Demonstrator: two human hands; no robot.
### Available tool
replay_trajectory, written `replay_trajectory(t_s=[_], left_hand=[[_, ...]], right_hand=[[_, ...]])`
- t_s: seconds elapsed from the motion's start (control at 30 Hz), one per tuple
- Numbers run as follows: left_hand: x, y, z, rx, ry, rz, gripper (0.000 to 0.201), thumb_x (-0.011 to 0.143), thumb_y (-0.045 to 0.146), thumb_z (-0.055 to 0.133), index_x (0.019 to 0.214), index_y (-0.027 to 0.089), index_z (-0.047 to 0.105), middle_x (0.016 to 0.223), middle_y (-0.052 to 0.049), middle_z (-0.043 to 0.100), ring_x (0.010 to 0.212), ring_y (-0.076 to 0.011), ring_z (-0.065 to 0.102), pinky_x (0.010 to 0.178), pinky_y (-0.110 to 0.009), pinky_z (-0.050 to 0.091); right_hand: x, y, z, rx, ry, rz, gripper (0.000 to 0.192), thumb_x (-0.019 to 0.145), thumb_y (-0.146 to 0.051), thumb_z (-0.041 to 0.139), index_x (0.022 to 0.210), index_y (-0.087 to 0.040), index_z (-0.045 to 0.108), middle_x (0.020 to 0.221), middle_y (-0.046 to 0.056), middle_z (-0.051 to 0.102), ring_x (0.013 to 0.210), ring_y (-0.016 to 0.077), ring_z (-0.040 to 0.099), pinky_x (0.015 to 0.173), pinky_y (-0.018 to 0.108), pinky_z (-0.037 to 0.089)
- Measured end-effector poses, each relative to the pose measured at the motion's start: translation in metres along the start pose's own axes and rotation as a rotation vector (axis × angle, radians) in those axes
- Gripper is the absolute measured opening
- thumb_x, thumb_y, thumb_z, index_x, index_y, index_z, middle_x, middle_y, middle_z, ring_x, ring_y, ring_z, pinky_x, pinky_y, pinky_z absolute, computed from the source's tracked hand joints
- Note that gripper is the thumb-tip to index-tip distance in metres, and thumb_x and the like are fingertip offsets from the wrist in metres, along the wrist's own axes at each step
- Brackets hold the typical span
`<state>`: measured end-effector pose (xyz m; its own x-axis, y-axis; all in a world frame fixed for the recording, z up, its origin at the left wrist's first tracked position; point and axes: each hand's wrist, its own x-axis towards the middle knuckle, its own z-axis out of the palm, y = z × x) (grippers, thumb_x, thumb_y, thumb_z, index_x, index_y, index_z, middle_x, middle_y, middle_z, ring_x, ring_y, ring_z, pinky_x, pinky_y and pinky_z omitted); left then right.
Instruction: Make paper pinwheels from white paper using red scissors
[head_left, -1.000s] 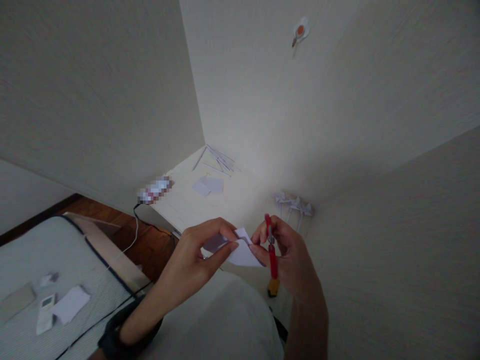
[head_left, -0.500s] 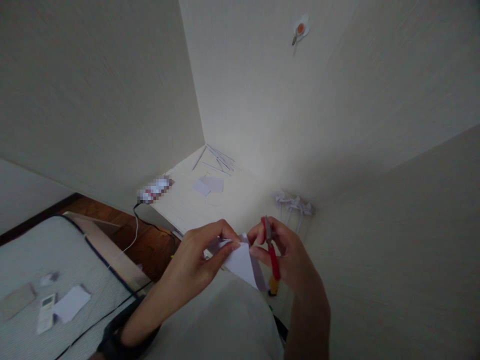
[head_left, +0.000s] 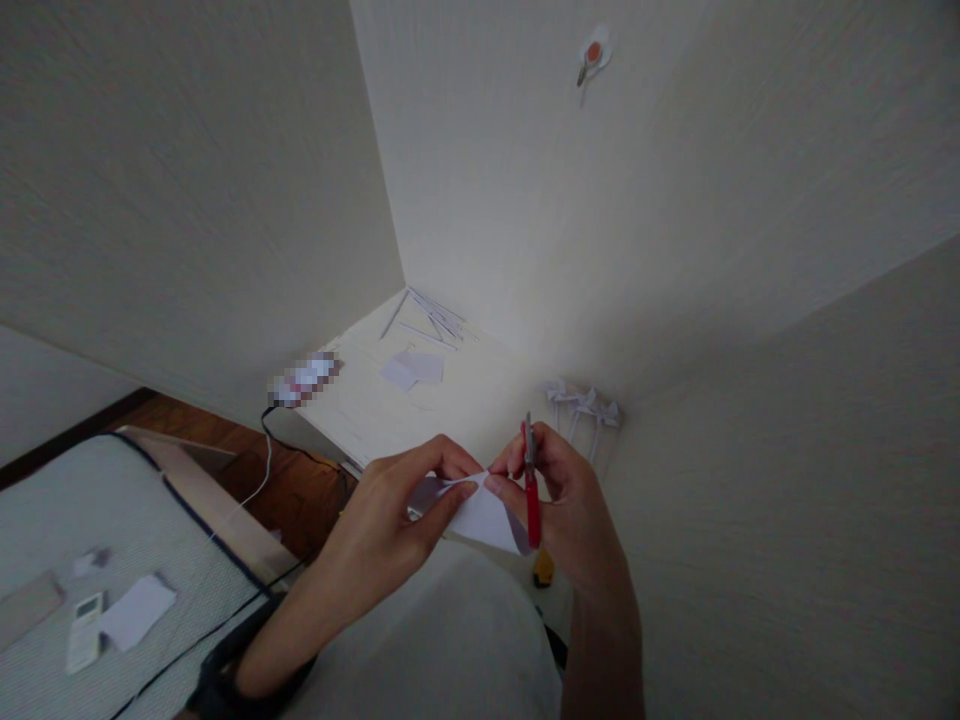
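My left hand (head_left: 397, 510) pinches the left part of a small folded white paper (head_left: 480, 518) between thumb and fingers. My right hand (head_left: 562, 500) holds red-handled scissors (head_left: 531, 490) upright in its palm, and its thumb and forefinger also pinch the paper's right edge. Both hands meet above my lap, in front of a low white table (head_left: 375, 405). A dark watch sits on my left wrist.
On the table lie several rolled paper sticks (head_left: 431, 320), two flat paper pieces (head_left: 411, 370) and small paper pinwheels (head_left: 581, 405) at its right edge. A bed (head_left: 90, 560) at left carries a remote (head_left: 82, 630) and paper sheets. Cables (head_left: 262, 470) cross the wooden floor. Walls close in.
The paper has been turned and refolded between my fingers; its loose flap now hangs lower right. Both hands shifted slightly left and up, with the scissors standing more upright.
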<state>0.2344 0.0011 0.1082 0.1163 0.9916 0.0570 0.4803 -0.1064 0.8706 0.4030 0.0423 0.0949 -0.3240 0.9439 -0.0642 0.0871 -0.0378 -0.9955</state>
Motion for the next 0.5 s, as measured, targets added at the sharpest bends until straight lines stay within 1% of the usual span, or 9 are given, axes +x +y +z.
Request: replay_trajectory(t_s=[0.1, 0.33, 0.5], left_hand=[[-0.0004, 0.0000, -0.0002, 0.015, 0.009, 0.009, 0.011, 0.090, 0.019, 0.056, 0.082, 0.021, 0.064, 0.074, 0.003, 0.071, 0.060, -0.0108, 0.061, 0.056, -0.020, 0.046], [-0.0024, -0.0003, -0.0004, 0.007, 0.026, 0.012, 0.010, 0.089, 0.021, 0.058, 0.084, 0.021, 0.067, 0.073, 0.001, 0.073, 0.057, -0.0117, 0.061, 0.048, -0.020, 0.043], [-0.0014, -0.0003, -0.0010, -0.041, 0.030, 0.000, 0.011, 0.088, 0.022, 0.060, 0.082, 0.022, 0.068, 0.075, -0.001, 0.074, 0.064, -0.0149, 0.066, 0.058, -0.024, 0.049]], right_hand=[[-0.0001, -0.0016, 0.0003, 0.005, 0.009, 0.014, 0.025, 0.073, -0.022, 0.073, 0.074, -0.024, 0.048, 0.073, -0.003, 0.053, 0.071, 0.0153, 0.051, 0.067, 0.028, 0.043], [0.0000, 0.0030, 0.0002, -0.028, 0.024, -0.015, 0.024, 0.073, -0.019, 0.073, 0.073, -0.023, 0.049, 0.070, -0.004, 0.052, 0.068, 0.0153, 0.049, 0.068, 0.030, 0.042], [0.0001, 0.0039, 0.0007, 0.005, 0.022, -0.041, 0.024, 0.072, -0.018, 0.072, 0.073, -0.023, 0.049, 0.069, -0.004, 0.053, 0.066, 0.0144, 0.050, 0.066, 0.029, 0.043]])
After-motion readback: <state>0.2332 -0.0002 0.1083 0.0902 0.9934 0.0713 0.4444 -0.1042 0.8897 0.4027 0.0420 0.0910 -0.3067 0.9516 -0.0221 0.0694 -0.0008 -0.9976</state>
